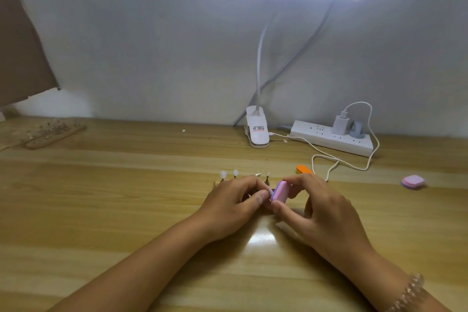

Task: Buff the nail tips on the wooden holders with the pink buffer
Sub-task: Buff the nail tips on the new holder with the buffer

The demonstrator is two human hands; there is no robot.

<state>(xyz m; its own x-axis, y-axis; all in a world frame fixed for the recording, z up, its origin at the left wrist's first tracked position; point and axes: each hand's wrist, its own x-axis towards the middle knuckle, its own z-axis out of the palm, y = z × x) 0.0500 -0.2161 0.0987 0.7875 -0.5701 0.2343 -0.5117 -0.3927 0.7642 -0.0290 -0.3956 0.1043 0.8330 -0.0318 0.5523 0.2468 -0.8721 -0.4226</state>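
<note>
My right hand [317,206] pinches a small pink and lilac buffer block [279,192] between thumb and fingers, held on edge above the wooden table. My left hand [234,200] is right beside it, its fingers curled and pinching a small item against the buffer; the item itself is mostly hidden. Just behind my left hand stands a wooden holder [216,183], largely covered, with white nail tips [223,174] on thin stems sticking up from it.
A second pink buffer [413,181] lies at the right. An orange object [303,169] sits behind my right hand. A clip lamp base [257,130], a power strip [331,137] and a white cable [329,159] occupy the back. Another wooden holder [54,134] lies far left.
</note>
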